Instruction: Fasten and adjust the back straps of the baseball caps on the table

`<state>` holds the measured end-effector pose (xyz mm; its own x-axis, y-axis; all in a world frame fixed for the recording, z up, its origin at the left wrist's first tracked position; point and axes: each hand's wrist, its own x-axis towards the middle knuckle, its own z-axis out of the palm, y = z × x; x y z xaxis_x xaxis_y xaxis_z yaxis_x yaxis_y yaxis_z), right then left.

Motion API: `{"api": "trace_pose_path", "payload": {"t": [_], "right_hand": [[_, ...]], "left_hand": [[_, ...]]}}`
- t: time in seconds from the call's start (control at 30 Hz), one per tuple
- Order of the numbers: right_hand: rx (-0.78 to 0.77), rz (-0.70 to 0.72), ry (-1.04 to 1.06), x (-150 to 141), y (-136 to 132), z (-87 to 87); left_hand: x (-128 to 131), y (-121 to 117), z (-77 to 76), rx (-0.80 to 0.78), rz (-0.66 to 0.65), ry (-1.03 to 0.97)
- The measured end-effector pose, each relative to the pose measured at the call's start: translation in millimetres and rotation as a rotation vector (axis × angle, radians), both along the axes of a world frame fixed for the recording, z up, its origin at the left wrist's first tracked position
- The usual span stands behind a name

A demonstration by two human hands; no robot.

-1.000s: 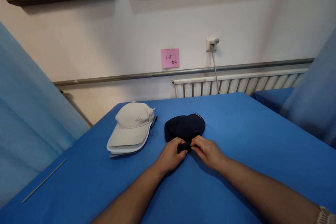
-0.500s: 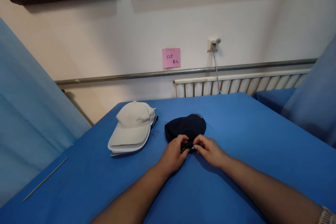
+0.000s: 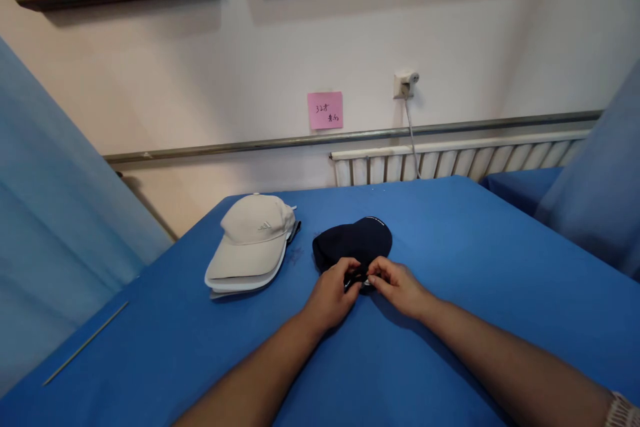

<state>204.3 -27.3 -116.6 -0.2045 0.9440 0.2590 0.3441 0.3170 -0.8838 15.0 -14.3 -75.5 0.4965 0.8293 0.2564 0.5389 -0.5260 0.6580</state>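
A dark navy cap lies on the blue-covered table, its brim pointing to the far right with small white lettering along the edge. At its near side, my left hand pinches the cap's black back strap between thumb and fingers. My right hand grips the strap's other end close by, thumb and fingertips pressed together. A small pale bit, perhaps a buckle, shows between the hands; the fingers hide much of it. To the left sits a stack of caps, a cream one with a logo on top.
A thin stick lies on the table at the left. Blue curtains hang on both sides. Behind the table are a radiator, a metal rail, a wall socket with a cord, and a pink note.
My fingers have shifted slightly on the strap, and a little more of a gap shows between the hands. The cap and the stack stay in place.
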Motion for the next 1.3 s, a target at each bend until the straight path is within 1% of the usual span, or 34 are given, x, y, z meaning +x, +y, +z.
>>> {"api": "trace_pose_path", "payload": {"t": [0.1,0.2,0.33,0.4,0.5,0.67,0.77,0.87,0.97,1.17,1.23,1.3], "right_hand": [[0.048,-0.003,-0.057,1,-3,4.9],[0.15,0.004,-0.163,1,-6,12.7],[0.267,0.062,-0.287,2,-10,19.7],[0.284,0.085,-0.317,3,-10,20.4],[0.297,0.054,-0.367,2,-11,19.5],[0.335,-0.007,-0.507,-1,-11,17.5],[0.323,-0.044,-0.543,-2,-10,17.0],[0.295,-0.065,-0.505,-3,-9,17.1],[0.255,-0.064,-0.384,-2,-7,15.8],[0.09,-0.07,-0.093,-1,2,6.1],[0.081,-0.073,-0.052,-2,3,4.3],[0.111,-0.088,-0.037,-3,3,4.7]], "left_hand": [[0,0,1.7,-0.021,-0.01,-0.033],[0,0,2.3,-0.103,-0.02,-0.092],[-1,3,0.3,-0.194,-0.007,-0.17],[-1,4,-0.7,-0.211,0.006,-0.198],[-1,5,-1.4,-0.232,0.007,-0.2],[-4,7,-0.5,-0.28,-0.056,-0.198],[-6,7,1.0,-0.273,-0.092,-0.179],[-6,6,1.4,-0.237,-0.103,-0.146],[-4,5,-0.7,-0.164,-0.076,-0.114],[-1,8,-4.8,0.125,-0.015,0.028],[0,9,-4.2,0.224,-0.002,0.083],[0,9,-3.0,0.285,0.001,0.106]]}}
